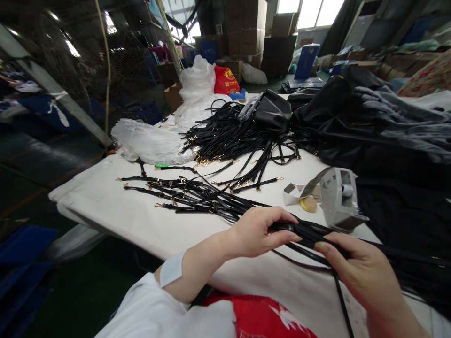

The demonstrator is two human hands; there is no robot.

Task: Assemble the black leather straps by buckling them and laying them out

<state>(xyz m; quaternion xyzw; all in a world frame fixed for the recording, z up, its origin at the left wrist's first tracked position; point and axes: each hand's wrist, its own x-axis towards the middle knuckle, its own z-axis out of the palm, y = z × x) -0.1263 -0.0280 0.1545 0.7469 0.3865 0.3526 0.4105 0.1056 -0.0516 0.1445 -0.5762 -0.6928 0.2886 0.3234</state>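
Note:
A bundle of thin black straps runs between my two hands above the table's near edge. My left hand is wrapped round the bundle, thumb and fingers on either side of it. Just to the right, my right hand grips the same straps, with one strap hanging down below it. Leftward from my hands the straps fan out over the table, their ends carrying gold-coloured clasps. Farther back lies a larger heap of black straps with many more gold clasps.
A grey-white tape dispenser stands right of the straps, beside a yellow-edged tape roll. Black material covers the right side. Clear plastic bags lie at the back left of the white table. A metal pole rises at left.

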